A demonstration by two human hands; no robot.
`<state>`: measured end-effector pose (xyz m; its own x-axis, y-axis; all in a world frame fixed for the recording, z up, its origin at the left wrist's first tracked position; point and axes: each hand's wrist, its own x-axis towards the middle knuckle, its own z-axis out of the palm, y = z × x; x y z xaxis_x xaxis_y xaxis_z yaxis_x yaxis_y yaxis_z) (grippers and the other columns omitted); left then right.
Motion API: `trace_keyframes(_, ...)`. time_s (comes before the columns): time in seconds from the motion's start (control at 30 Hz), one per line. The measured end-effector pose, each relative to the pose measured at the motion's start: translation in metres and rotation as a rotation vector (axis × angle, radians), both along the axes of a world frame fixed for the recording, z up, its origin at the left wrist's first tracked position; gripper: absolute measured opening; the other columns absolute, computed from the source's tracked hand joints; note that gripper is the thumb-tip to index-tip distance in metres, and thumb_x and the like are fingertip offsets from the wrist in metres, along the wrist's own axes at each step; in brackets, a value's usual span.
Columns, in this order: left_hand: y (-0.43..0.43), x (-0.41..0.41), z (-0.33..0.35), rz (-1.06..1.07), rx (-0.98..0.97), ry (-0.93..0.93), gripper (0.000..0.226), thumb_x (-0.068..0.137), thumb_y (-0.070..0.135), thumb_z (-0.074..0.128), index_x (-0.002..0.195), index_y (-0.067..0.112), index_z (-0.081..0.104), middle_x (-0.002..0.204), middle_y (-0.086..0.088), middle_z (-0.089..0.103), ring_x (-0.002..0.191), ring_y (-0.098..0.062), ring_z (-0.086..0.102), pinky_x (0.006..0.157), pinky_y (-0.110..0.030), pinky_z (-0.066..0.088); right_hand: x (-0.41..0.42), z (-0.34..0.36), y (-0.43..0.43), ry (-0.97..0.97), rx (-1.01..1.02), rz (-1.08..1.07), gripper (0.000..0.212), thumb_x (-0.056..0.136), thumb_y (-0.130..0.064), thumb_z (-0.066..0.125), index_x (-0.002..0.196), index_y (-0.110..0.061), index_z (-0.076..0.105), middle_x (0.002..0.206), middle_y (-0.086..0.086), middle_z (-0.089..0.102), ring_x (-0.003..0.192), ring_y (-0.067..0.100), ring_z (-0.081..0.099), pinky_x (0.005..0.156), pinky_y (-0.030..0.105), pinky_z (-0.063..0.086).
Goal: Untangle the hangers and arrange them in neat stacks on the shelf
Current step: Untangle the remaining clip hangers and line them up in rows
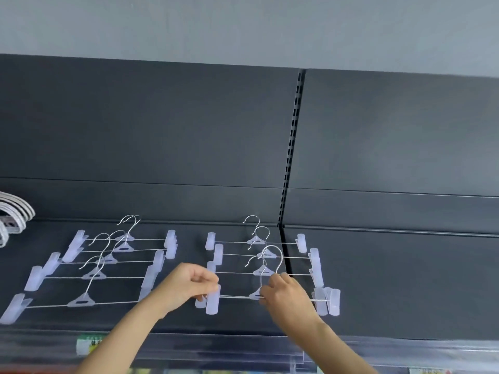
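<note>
Work surface: dark metal shelf (391, 279), with a dark back panel (162, 125) and a slotted upright (293, 147) behind it.

Clip hangers are laid flat on the shelf in two rows, hooks pointing to the far side.
- Left row (108, 261): overlapping hangers, stepped from far to near and drifting left.
- Right row (263, 256): overlapping hangers, stepped from far to near, just left of the upright.

Held hanger (237, 296): nearest unit of the right row. Its wire bar runs left to right between both hands. Whether it rests on the shelf or is slightly raised cannot be determined.
- Left hand (193, 286): fingers curled, pinching the left end of the bar at the translucent left clip (212, 300).
- Right hand (286, 292): fingers curled round the centre of the hanger at the base of its hook (272, 252).
- Right-end clips (328, 300): several are bunched together; the number of hangers they belong to cannot be determined.

Other items: a stack of white curved hangers (16, 211) at the far left edge; a clear price strip (216, 349) along the near shelf edge.
</note>
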<state>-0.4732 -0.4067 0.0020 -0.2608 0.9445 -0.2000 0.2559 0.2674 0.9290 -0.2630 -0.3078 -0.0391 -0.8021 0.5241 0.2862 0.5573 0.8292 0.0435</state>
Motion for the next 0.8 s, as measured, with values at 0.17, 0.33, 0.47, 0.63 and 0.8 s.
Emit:
trace_keyframes(0.17, -0.01, -0.011, -0.02, 0.09, -0.05, 0.068, 0.01, 0.081, 0.005, 0.066, 0.08, 0.014, 0.07, 0.076, -0.001, 0.072, 0.061, -0.012, 0.062, 0.061, -0.019, 0.052, -0.004, -0.028, -0.007, 0.069, -0.086, 0.007, 0.04, 0.032, -0.018, 0.084, 0.062, -0.034, 0.063, 0.064, -0.018, 0.057, 0.051, 0.004, 0.051, 0.045, 0.011, 0.039)
trace_keyframes(0.33, -0.005, -0.014, -0.023, 0.095, -0.063, 0.241, 0.016, 0.081, 0.012, 0.065, 0.071, 0.0, 0.07, 0.073, -0.014, 0.071, 0.067, -0.022, 0.064, 0.078, -0.039, 0.053, 0.008, -0.035, -0.008, 0.187, -0.165, -0.006, 0.078, 0.031, 0.006, 0.073, 0.095, -0.033, 0.054, 0.108, -0.009, 0.064, 0.073, 0.01, 0.064, 0.055, 0.015, 0.051)
trace_keyframes(0.47, -0.008, -0.018, -0.022, 0.116, -0.085, 0.332, 0.02, 0.082, 0.013, 0.063, 0.066, 0.003, 0.069, 0.078, -0.006, 0.074, 0.074, 0.007, 0.064, 0.075, -0.019, 0.053, 0.024, -0.034, -0.006, 0.248, -0.152, -0.123, 0.078, 0.038, -0.005, 0.084, 0.106, -0.025, 0.052, 0.107, 0.004, 0.065, 0.082, 0.019, 0.067, 0.058, 0.024, 0.055)
trace_keyframes(0.63, -0.013, -0.021, -0.03, 0.102, -0.142, 0.388, 0.025, 0.082, 0.014, 0.061, 0.058, 0.012, 0.066, 0.059, 0.004, 0.064, 0.06, -0.003, 0.057, 0.07, -0.029, 0.051, 0.053, -0.035, 0.002, 0.472, -0.091, -0.274, 0.027, 0.078, -0.03, 0.059, 0.097, -0.013, 0.068, 0.104, 0.009, 0.064, 0.094, 0.019, 0.048, 0.075, 0.032, 0.05)
trace_keyframes(0.8, -0.013, -0.013, -0.036, 0.098, -0.132, 0.437, 0.021, 0.086, 0.013, 0.059, 0.069, 0.003, 0.066, 0.062, 0.003, 0.059, 0.058, -0.01, 0.05, 0.065, -0.023, 0.043, 0.071, -0.005, 0.019, 0.537, -0.589, -0.614, 0.016, 0.092, -0.019, 0.05, 0.096, -0.015, 0.065, 0.094, 0.005, 0.064, 0.082, 0.021, 0.057, 0.074, 0.032, 0.046)
